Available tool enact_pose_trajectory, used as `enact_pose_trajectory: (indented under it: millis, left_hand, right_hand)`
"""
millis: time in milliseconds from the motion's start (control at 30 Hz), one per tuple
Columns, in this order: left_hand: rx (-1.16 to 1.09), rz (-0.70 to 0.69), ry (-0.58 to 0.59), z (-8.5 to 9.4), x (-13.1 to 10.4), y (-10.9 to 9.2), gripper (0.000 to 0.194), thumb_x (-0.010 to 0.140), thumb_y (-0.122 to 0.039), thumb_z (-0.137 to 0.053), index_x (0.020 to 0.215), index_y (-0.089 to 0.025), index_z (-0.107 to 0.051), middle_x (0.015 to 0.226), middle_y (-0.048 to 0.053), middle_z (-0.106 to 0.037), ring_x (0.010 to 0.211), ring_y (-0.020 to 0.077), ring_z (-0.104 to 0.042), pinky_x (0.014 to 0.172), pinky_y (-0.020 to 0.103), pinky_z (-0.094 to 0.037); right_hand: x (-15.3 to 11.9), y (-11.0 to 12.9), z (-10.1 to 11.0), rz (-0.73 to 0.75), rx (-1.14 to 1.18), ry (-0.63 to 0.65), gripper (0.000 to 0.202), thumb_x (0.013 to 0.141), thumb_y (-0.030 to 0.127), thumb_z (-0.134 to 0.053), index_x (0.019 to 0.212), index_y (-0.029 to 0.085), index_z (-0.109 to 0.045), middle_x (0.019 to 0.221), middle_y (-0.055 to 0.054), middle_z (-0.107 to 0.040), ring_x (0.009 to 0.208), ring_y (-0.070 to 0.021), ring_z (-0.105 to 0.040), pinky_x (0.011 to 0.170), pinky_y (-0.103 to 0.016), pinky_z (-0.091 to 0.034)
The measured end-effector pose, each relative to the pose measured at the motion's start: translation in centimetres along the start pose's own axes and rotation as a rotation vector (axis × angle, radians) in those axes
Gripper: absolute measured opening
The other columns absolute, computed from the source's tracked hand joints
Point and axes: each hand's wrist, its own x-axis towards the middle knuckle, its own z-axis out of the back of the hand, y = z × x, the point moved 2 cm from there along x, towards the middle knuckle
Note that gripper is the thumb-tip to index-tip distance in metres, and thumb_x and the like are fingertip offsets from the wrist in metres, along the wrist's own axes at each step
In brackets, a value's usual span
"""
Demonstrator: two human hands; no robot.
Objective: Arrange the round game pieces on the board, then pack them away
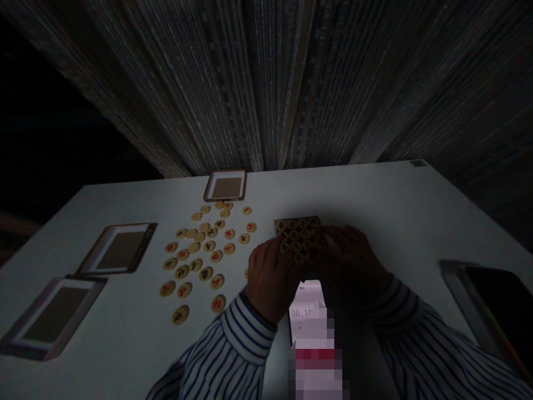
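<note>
Box of round pieces: the shallow box (297, 217) sits on the white tabletop (375, 194), right of its middle line and between the two hands, with round pieces (296, 234) packed in rows inside.
Box direction: its far edge runs nearly level with the tabletop's back edge, its left side pointing away from the person (the near end is covered, so which axis is longer cannot be told).
Left hand: the left hand (268, 278) lies over the box's near left corner, fingers bent inward; whether they pinch a piece cannot be told.
Right hand: the right hand (353, 255) comes over the box's right side, fingers reaching left across it (too dim to tell whether they close on anything).
Sleeves: both striped cuffs (250, 328) end at the wrists.
Phone: the lit phone (303, 325) lies between the forearms, long axis running away from the person toward the box, showing "00:10" (partly pixelated).
Loose pieces: the scattered discs (206, 274) lie left of the hands, with red, black or blank faces.
Trays: three shallow trays (130, 228) stand beyond and left of the discs.
Right side: a dark flat object (491, 311) rests near the tabletop's right edge.
Backdrop: a striped curtain (275, 83) hangs behind.
</note>
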Motion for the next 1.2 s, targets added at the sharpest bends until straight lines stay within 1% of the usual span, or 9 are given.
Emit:
enact_pose_trajectory:
  millis: [133, 367, 467, 567, 700, 800, 967, 1067, 1200]
  left_hand:
    - [-0.002, 0.013, -0.015, 0.0, 0.0, 0.1, 0.026, 0.082, -0.024, -0.052, 0.106, -0.018, -0.057, 0.118, 0.013, -0.055, 0.110, 0.0272, -0.049, 0.090, 0.047, -0.042]
    - [-0.013, 0.001, -0.038, 0.3, 0.1, 0.0, 0.024, 0.082, -0.023, -0.052, 0.104, -0.016, -0.057, 0.115, 0.014, -0.057, 0.108, 0.0270, -0.050, 0.090, 0.047, -0.042]
    - [-0.015, 0.002, -0.042, 0.3, 0.1, 0.0, 0.023, 0.082, -0.022, -0.052, 0.104, -0.016, -0.057, 0.115, 0.014, -0.057, 0.108, 0.0268, -0.049, 0.089, 0.047, -0.042]
    - [-0.015, 0.005, -0.039, 0.2, 0.1, 0.0, 0.023, 0.082, -0.022, -0.052, 0.103, -0.015, -0.057, 0.115, 0.014, -0.058, 0.107, 0.0268, -0.050, 0.089, 0.047, -0.042]
    - [-0.006, 0.003, -0.033, 0.2, 0.2, 0.0, 0.023, 0.082, -0.023, -0.052, 0.103, -0.015, -0.058, 0.114, 0.014, -0.058, 0.106, 0.0271, -0.051, 0.088, 0.047, -0.043]
    - [-0.007, -0.002, -0.033, 0.3, 0.2, 0.0, 0.024, 0.082, -0.023, -0.052, 0.103, -0.015, -0.058, 0.113, 0.015, -0.058, 0.105, 0.0270, -0.051, 0.087, 0.047, -0.043]
    - [-0.005, 0.005, -0.033, 0.3, 0.2, 0.1, 0.024, 0.081, -0.022, -0.052, 0.103, -0.015, -0.058, 0.113, 0.014, -0.059, 0.105, 0.0273, -0.051, 0.089, 0.046, -0.043]
    - [-0.004, 0.014, -0.025, 0.4, 0.1, 0.2, 0.026, 0.081, -0.023, -0.053, 0.105, -0.014, -0.058, 0.114, 0.014, -0.058, 0.106, 0.0276, -0.051, 0.089, 0.046, -0.043]
    - [-0.013, 0.033, 0.013, 0.8, -0.1, 0.6, 0.037, 0.077, -0.029, -0.058, 0.110, -0.013, -0.055, 0.114, 0.015, -0.059, 0.105, 0.0289, -0.051, 0.088, 0.047, -0.042]
  right_hand:
    - [-0.1, -0.5, 0.4, 0.035, -0.020, 0.056, 0.025, 0.078, 0.028, -0.055, 0.102, 0.027, -0.061, 0.118, -0.010, -0.054, 0.109, -0.0263, -0.045, 0.092, -0.048, -0.030]
    - [-0.3, -0.3, 0.2, 0.009, -0.029, 0.031, 0.020, 0.077, 0.027, -0.056, 0.096, 0.027, -0.063, 0.116, -0.008, -0.055, 0.109, -0.0247, -0.045, 0.093, -0.047, -0.028]
    - [-0.3, -0.3, 0.1, -0.004, -0.023, 0.012, 0.020, 0.077, 0.026, -0.056, 0.095, 0.027, -0.063, 0.115, -0.009, -0.056, 0.108, -0.0253, -0.046, 0.093, -0.047, -0.028]
    - [-0.2, -0.3, 0.1, 0.011, -0.034, 0.024, 0.021, 0.078, 0.026, -0.055, 0.097, 0.027, -0.063, 0.115, -0.009, -0.056, 0.108, -0.0253, -0.046, 0.092, -0.047, -0.028]
    - [-0.1, -0.3, 0.3, -0.004, -0.040, 0.010, 0.020, 0.077, 0.025, -0.056, 0.096, 0.026, -0.063, 0.114, -0.009, -0.057, 0.108, -0.0249, -0.046, 0.093, -0.046, -0.028]
    - [-0.1, -0.2, 0.4, 0.015, -0.031, 0.028, 0.019, 0.079, 0.026, -0.054, 0.095, 0.025, -0.063, 0.113, -0.010, -0.057, 0.107, -0.0248, -0.047, 0.093, -0.046, -0.029]
    - [0.0, -0.1, 0.6, 0.000, -0.035, 0.062, 0.020, 0.080, 0.027, -0.053, 0.097, 0.026, -0.064, 0.114, -0.010, -0.057, 0.107, -0.0250, -0.047, 0.093, -0.046, -0.029]
    - [0.0, -0.4, 0.7, 0.000, -0.037, 0.072, 0.021, 0.080, 0.027, -0.053, 0.099, 0.025, -0.063, 0.115, -0.010, -0.058, 0.107, -0.0254, -0.049, 0.092, -0.046, -0.031]
    - [-0.3, -1.4, 0.7, -0.010, -0.014, 0.057, 0.023, 0.082, 0.029, -0.051, 0.101, 0.022, -0.062, 0.111, -0.010, -0.062, 0.100, -0.0235, -0.055, 0.087, -0.042, -0.039]
